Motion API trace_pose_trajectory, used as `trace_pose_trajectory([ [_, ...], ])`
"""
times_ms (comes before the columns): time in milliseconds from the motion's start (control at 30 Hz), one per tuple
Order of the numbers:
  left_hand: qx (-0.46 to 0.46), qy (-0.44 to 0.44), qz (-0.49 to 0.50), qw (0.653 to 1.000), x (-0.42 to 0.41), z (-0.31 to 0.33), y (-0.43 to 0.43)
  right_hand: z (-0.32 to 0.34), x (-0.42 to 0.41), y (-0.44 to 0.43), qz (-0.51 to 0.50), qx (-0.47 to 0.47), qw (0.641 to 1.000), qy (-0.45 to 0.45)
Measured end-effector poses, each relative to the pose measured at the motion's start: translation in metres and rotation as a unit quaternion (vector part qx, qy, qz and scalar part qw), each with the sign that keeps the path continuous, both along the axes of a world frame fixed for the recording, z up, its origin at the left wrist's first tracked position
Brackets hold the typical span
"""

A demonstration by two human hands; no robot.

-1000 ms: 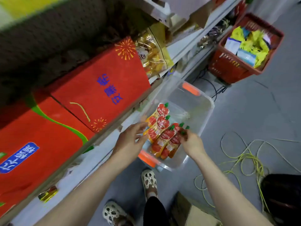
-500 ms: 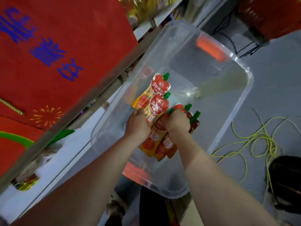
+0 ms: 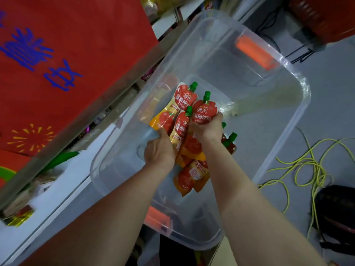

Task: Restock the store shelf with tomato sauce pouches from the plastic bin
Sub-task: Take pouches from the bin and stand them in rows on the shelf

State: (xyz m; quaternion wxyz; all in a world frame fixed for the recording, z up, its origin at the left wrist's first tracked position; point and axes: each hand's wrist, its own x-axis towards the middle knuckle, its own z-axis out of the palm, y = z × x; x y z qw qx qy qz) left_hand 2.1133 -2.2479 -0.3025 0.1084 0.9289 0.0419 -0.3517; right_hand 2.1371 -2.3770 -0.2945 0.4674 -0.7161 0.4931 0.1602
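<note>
down in the plastic bin (image 3: pixel 288 143), head view, since that's the only angle: both hands are buried in a bunch of tomato sauce pouches (image 3: pixel 203 112). the left hand (image 3: pixel 160 150) has its fingers curled round the lower left edge of the bunch. the right hand (image 3: pixel 206 129) is wrapped round the waist of the front pouch. so both are gripping, neither one's loose.

the bunch stands on end, green caps pointing up and away from the person, long axis running near to far. a few spare pouches (image 3: pixel 189 179) lie flat on the bin floor under the wrists.

the bit that matters: the store shelf (image 3: pixel 63 189) is off to the left of the hands, with the bin just beside it. so i reckon the bunch has to come up over the bin's left wall and swing left, with the left hand leading since it's nearer. red cartons (image 3: pixel 67 45) sit on the tier above, so headroom looks tight. can't tell which exact slot the pouches go in.
</note>
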Motion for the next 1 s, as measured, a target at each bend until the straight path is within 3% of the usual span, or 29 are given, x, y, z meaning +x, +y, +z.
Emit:
trace_pose_trajectory([
  [100,-0.040,0.017,-0.012,0.999,0.008,0.006,0.008,0.003,0.000,-0.002,-0.015,0.033,0.999,-0.008],
  [233,-0.123,0.069,0.062,0.988,0.012,0.030,0.011,0.022,-0.008,-0.006,-0.028,0.073,0.995,-0.059],
  [400,-0.330,0.063,0.212,0.918,-0.002,0.081,0.031,0.091,-0.030,-0.008,-0.062,0.159,0.972,-0.163],
  [533,-0.414,0.062,0.243,0.875,-0.021,0.146,0.064,0.161,-0.054,0.008,-0.073,0.204,0.952,-0.219],
  [767,-0.505,-0.005,0.265,0.822,-0.077,0.272,0.145,0.290,-0.102,0.087,0.030,0.220,0.928,-0.300],
  [1000,-0.548,-0.110,0.248,0.791,-0.124,0.376,0.237,0.399,-0.130,0.171,0.134,0.230,0.895,-0.357],
])
